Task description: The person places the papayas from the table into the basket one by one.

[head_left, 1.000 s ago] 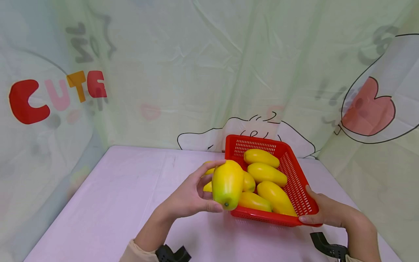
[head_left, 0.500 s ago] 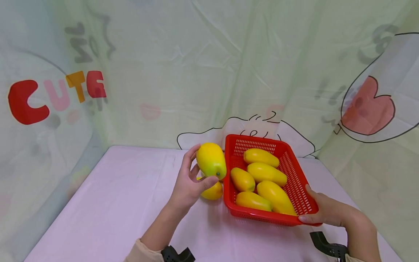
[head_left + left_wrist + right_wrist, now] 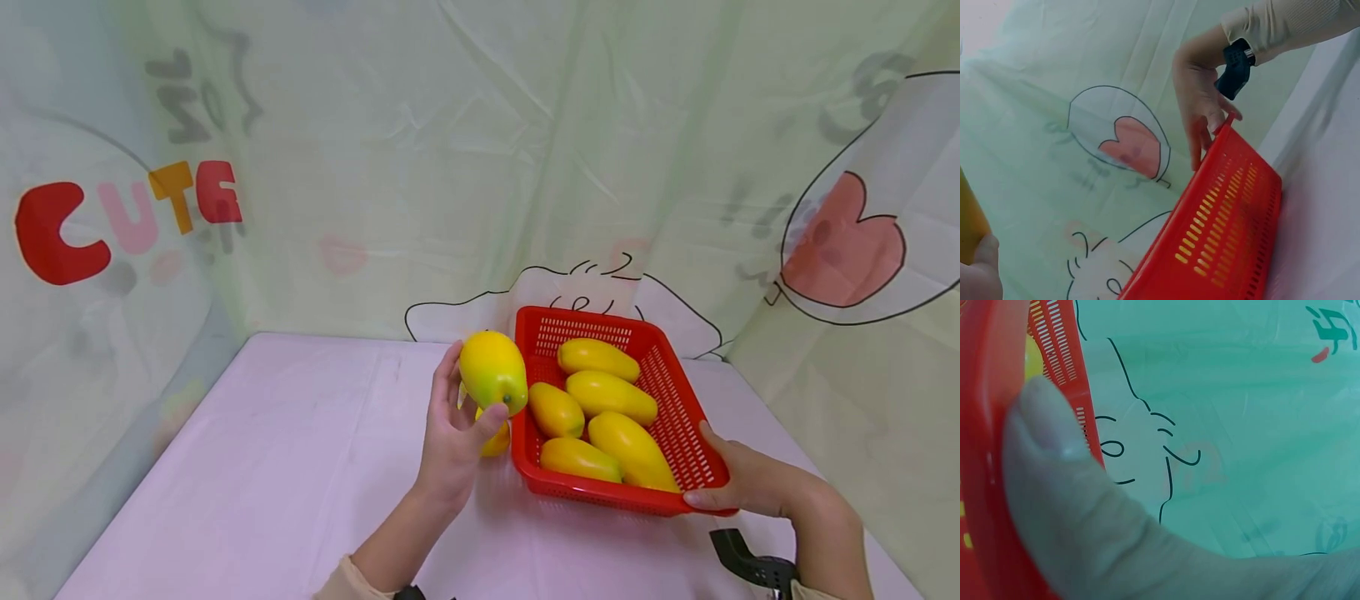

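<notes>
My left hand [image 3: 456,442] holds a yellow mango [image 3: 492,371] with a greenish stem end, raised just left of the red plastic basket [image 3: 600,497]. Thumb and fingers curl around its sides. In the left wrist view only part of that mango [image 3: 969,219] and the thumb [image 3: 985,262] show at the left edge. Behind the hand, another yellow fruit [image 3: 497,442] lies beside the basket, mostly hidden. Several yellow mangoes [image 3: 611,397] lie inside the basket. My right hand [image 3: 757,481] grips the basket's near right corner, thumb over the rim [image 3: 985,456].
A pale cloth-covered table [image 3: 285,467] carries the basket. Printed curtains [image 3: 375,167] enclose it at the back and both sides. The basket stands close to the back curtain.
My left hand has moved the mango left, from over the basket's left side to beside it, then slightly back right. A fruit beside the basket came into fuller view. The right hand stays put.
</notes>
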`<state>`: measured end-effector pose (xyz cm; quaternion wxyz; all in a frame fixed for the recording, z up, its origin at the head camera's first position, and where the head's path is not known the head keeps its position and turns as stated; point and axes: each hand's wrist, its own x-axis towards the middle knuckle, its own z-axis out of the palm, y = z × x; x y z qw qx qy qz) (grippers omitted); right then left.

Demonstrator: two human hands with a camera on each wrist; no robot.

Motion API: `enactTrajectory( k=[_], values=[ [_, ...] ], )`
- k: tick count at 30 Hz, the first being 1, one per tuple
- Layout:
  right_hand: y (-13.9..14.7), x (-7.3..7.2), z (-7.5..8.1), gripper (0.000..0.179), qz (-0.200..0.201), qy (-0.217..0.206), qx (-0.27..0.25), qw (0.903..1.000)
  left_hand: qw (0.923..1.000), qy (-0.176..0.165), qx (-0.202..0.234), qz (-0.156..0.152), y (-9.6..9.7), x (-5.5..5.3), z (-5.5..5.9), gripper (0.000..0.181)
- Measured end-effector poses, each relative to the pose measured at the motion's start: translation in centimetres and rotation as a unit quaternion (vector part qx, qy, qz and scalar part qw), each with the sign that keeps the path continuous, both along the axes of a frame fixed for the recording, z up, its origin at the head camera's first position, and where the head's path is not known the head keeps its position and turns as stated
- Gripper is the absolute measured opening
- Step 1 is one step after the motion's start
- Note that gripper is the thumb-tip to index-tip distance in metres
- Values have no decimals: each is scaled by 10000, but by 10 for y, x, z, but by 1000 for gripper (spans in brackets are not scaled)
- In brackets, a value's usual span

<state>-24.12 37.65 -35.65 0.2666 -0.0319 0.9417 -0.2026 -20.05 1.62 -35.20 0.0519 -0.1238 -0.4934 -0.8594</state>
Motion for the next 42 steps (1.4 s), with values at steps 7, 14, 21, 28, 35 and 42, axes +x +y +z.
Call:
enactTrajectory(
  k=[7,14,21,28,35,42],
  values=[
    [0,0,-1,119,24,1,-10,10000,9988,-244,-294,-295,5,1,-6,78],
    [0,0,0,119,24,-10,-42,10000,9963,-387,-561,-531,9,3,-11,77],
    [1,0,0,121,-25,-47,-44,10000,9926,-625,-759,-718,13,3,-14,76],
    [1,0,-1,122,-130,-128,-97,9998,9795,-620,-1817,-617,17,1,-21,76],
    [1,2,-1,121,-81,-69,-93,9999,9532,-252,-2947,-622,22,0,-31,82],
    [-1,2,1,121,-48,-50,-77,9999,9040,479,-4242,-233,26,1,-39,86]
  ],
)
